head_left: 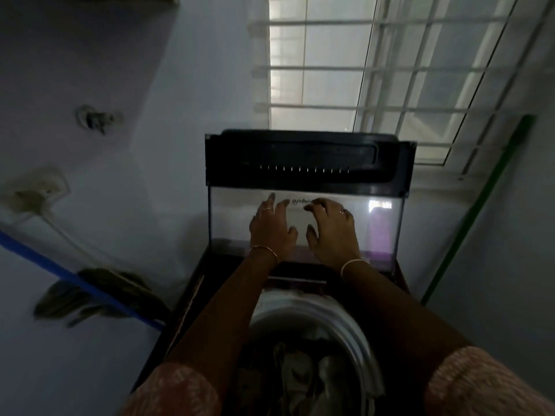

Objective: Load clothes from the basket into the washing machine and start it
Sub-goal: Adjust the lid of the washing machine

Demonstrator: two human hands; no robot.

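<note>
both palms lie flat on the raised glass lid (306,223) of the washing machine (192,298); the left hand (270,226) and right hand (332,232) are spread and grip nothing, probably to swing it down. below the wrists the clothes (303,373) sit in the drum (345,331). no basket in view.

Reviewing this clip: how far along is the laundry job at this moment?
Loading looks done or well under way: clothes lie in the drum. In hand: the left hand and right hand rest flat on the raised glass lid. Left: shutting the lid and starting the machine.
</note>
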